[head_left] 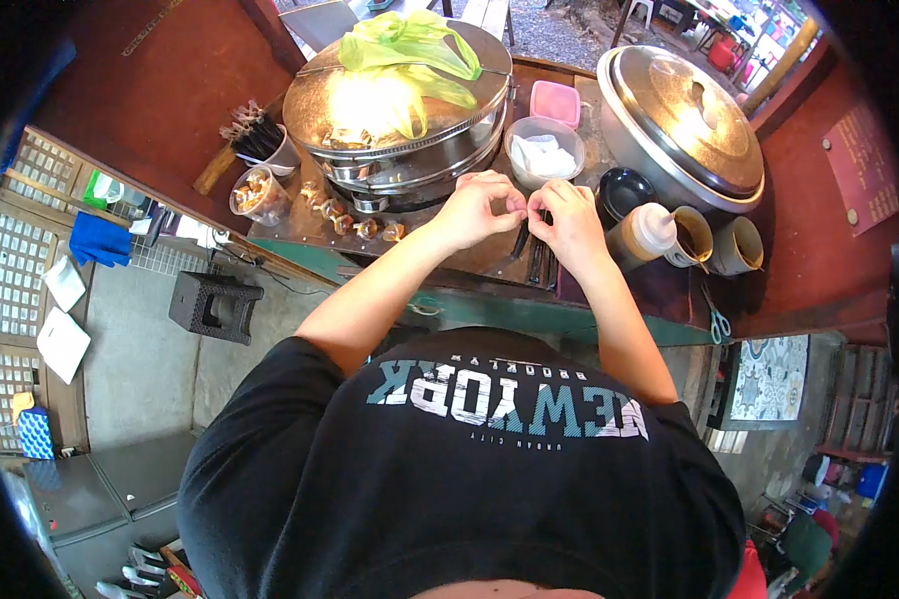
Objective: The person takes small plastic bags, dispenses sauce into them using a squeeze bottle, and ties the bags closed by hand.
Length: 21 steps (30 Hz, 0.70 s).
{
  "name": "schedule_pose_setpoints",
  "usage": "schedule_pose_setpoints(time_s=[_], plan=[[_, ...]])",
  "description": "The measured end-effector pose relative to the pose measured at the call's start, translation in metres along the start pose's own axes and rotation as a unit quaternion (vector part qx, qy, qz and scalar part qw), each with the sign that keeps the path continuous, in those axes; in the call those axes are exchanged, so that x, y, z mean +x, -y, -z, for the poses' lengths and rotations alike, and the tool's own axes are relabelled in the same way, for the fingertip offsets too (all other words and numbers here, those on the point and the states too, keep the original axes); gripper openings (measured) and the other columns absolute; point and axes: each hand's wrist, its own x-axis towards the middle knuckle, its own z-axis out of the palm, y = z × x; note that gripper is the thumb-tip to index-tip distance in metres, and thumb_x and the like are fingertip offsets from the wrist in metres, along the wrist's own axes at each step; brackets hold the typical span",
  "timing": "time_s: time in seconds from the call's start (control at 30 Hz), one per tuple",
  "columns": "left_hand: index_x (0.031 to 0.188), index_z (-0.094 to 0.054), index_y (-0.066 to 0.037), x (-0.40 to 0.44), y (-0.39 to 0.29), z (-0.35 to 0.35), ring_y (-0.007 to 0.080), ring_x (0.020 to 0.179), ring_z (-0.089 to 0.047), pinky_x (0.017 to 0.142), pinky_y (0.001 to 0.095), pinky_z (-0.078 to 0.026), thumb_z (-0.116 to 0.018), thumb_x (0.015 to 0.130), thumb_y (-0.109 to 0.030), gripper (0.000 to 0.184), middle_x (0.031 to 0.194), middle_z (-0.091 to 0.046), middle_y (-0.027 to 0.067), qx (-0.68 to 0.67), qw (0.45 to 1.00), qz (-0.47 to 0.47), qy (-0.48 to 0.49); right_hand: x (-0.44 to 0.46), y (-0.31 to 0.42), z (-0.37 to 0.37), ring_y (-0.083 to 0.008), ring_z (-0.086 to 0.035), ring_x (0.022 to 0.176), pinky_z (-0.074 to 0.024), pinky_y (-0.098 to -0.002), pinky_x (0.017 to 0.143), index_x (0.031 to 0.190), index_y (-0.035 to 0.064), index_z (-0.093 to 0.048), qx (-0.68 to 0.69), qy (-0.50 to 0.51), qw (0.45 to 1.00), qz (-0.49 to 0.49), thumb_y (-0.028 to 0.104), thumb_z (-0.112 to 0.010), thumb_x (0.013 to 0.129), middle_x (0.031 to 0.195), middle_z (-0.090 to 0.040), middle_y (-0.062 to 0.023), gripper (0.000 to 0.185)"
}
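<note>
My left hand (pixel 484 208) and my right hand (pixel 567 222) meet fingertip to fingertip above the counter's near edge, both pinched. What lies between the fingertips is too small to make out. Just beyond them is a clear tub (pixel 544 133) with white tissue or plastic inside. Several thin dark stick-like items (pixel 541 264) lie under and beside my right hand. To the left, several small tied clear bags with brown contents (pixel 342 224) form a row on the counter. A squeeze bottle (pixel 653 228) with a pale top stands right of my right hand.
A large round steamer (pixel 400 165) bears a green plastic bag (pixel 410 60). Around the counter are a lidded pot (pixel 694 120), pink lid (pixel 554 103), black bowl (pixel 625 190), two cups (pixel 737 247), scissors (pixel 715 317), a tub of small bags (pixel 260 196) and a black stool (pixel 216 305).
</note>
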Motion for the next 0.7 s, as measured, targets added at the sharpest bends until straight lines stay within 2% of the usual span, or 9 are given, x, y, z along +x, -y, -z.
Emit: schedule_pose_setpoints(time_s=[0.13,0.23,0.33,0.43,0.53,0.63,0.7], plan=[[0.078,-0.065,-0.009,0.005,0.001,0.005,0.0199,0.086,-0.061,0.083,0.0352,-0.045,-0.075,0.075,-0.018,0.014,0.084,-0.066,0.0019,0.011,0.999,-0.03,0.013,0.002,0.001,0.004,-0.0206,-0.059,0.086,-0.0406,-0.0363,0.079,0.08,0.0103,-0.058,-0.01,-0.001,1.0,0.019,0.011,-0.072,0.069,0.081,-0.057,-0.0016,0.017],[0.075,-0.065,-0.008,0.011,0.009,0.007,0.0203,0.085,-0.061,0.079,0.0344,-0.046,-0.076,0.074,-0.018,0.014,0.085,-0.066,0.0022,-0.064,0.996,-0.032,0.043,0.003,0.001,0.008,-0.0204,-0.059,0.086,-0.0409,-0.0356,0.079,0.08,0.0099,-0.058,-0.005,0.006,1.0,0.027,0.011,-0.072,0.07,0.082,-0.057,-0.0014,0.017],[0.073,-0.064,-0.008,0.01,0.007,0.008,0.0205,0.083,-0.062,0.078,0.0332,-0.046,-0.075,0.073,-0.016,0.014,0.082,-0.065,0.0022,-0.106,0.993,0.012,0.051,0.003,0.0,0.01,-0.0199,-0.059,0.086,-0.0409,-0.0351,0.078,0.08,0.0098,-0.059,0.007,0.018,0.999,0.027,0.011,-0.071,0.071,0.082,-0.057,-0.0012,0.016],[0.075,-0.066,-0.013,0.014,0.006,0.009,0.0167,0.083,-0.06,0.091,0.0398,-0.039,-0.075,0.072,-0.021,0.012,0.072,-0.06,-0.0026,-0.054,0.996,0.005,0.068,0.002,-0.001,0.01,-0.0197,-0.059,0.084,-0.0407,-0.0348,0.079,0.081,0.0097,-0.06,0.033,0.027,0.999,0.01,0.011,-0.071,0.072,0.082,-0.057,-0.0012,0.014],[0.073,-0.064,-0.016,0.011,-0.015,0.009,0.0144,0.086,-0.059,0.097,0.0472,-0.032,-0.074,0.068,-0.019,0.012,0.072,-0.058,-0.0059,0.113,0.993,-0.022,0.021,0.001,-0.005,0.006,-0.0203,-0.06,0.08,-0.0407,-0.0347,0.078,0.082,0.0092,-0.06,0.068,0.029,0.997,-0.023,0.012,-0.07,0.074,0.081,-0.057,-0.0018,0.013],[0.07,-0.061,-0.019,0.01,-0.016,0.002,0.0118,0.088,-0.059,0.099,0.0534,-0.026,-0.074,0.065,-0.019,0.014,0.072,-0.057,-0.0087,0.206,0.973,-0.079,-0.063,-0.002,-0.007,0.003,-0.0217,-0.06,0.077,-0.0428,-0.0343,0.076,0.084,0.0071,-0.061,0.102,0.03,0.993,-0.059,0.011,-0.069,0.076,0.08,-0.058,-0.0036,0.012],[0.07,-0.061,-0.019,0.008,-0.017,-0.004,0.0118,0.088,-0.059,0.099,0.0518,-0.026,-0.075,0.065,-0.019,0.015,0.074,-0.057,-0.0078,0.249,0.96,-0.083,-0.096,-0.003,-0.008,0.002,-0.0216,-0.061,0.077,-0.045,-0.0332,0.074,0.086,0.0052,-0.062,0.157,0.022,0.984,-0.086,0.01,-0.068,0.078,0.081,-0.059,-0.0051,0.011]])
